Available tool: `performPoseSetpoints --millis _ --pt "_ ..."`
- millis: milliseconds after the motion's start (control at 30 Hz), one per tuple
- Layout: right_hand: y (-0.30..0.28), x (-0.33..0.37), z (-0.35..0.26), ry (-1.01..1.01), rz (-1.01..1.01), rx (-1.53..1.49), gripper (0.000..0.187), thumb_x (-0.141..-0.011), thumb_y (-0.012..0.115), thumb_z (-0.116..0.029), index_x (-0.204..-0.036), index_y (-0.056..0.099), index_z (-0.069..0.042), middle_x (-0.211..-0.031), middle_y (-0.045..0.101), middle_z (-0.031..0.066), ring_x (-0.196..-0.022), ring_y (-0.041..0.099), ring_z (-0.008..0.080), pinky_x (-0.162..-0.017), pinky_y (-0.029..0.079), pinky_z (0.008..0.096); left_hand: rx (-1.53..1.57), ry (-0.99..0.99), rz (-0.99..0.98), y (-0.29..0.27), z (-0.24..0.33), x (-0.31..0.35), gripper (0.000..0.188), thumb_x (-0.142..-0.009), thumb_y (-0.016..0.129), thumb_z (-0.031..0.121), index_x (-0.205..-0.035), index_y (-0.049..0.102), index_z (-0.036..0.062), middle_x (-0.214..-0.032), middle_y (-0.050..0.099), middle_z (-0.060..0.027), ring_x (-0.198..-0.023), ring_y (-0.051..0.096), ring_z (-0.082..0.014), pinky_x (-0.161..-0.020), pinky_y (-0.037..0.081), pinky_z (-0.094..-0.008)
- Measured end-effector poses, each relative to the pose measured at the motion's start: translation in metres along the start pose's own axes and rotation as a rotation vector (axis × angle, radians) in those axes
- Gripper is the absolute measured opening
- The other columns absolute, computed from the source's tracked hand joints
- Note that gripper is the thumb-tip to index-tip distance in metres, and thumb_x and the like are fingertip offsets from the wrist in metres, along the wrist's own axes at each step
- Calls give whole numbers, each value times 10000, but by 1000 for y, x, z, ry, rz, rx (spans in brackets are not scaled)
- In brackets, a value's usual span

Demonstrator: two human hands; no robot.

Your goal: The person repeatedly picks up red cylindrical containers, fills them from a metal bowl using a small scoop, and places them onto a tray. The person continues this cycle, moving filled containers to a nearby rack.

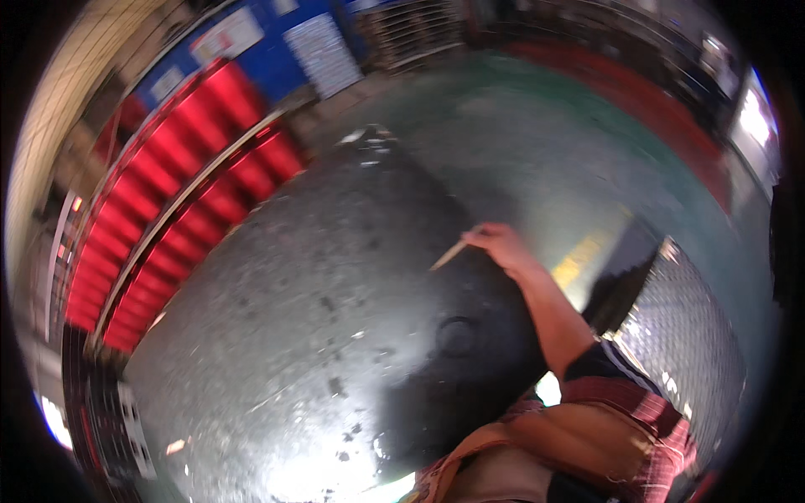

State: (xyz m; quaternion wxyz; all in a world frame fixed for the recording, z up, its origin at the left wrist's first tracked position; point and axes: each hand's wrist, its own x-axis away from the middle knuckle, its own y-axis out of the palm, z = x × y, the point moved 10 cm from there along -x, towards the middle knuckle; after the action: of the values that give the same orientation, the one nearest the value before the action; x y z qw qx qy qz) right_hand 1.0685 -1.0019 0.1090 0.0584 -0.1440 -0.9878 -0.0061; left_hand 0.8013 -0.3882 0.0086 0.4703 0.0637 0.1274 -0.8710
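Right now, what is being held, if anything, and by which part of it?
The right hand holds a thin, tan, stick-like object by one end; the other end points free. The left hand is out of view.

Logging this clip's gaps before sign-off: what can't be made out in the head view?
All in the head view:
Left hand: out of sight; what hides it is unclear.
Thin tan stick: blurred, its held end covered by the right hand.
Dark table: near side hidden by clothing and the lower picture edge.
White sheet: markings blurred.
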Motion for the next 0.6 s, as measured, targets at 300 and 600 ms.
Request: performPoseSetpoints --millis 300,600 --pt "-191 62 -62 -209 154 -77 399 -860 739 -410 -959 731 -24 -824 685 82 -809 621 166 -756 482 329 174 -158 -1064 316 92 282 757 -967 446 648 -1457 446 70 -1464 491 -89 -1297 478 -282 -1138 346 -434" --pt "-228 204 -109 -501 632 -163 328 -854 737 -346 -844 719 -19 -702 638 44 -677 558 128 -657 468 344 275 -280 -1532 359 66 301 750 -961 456 653 -1436 471 73 -1434 518 -86 -1261 504 -274 -1116 377 -418"
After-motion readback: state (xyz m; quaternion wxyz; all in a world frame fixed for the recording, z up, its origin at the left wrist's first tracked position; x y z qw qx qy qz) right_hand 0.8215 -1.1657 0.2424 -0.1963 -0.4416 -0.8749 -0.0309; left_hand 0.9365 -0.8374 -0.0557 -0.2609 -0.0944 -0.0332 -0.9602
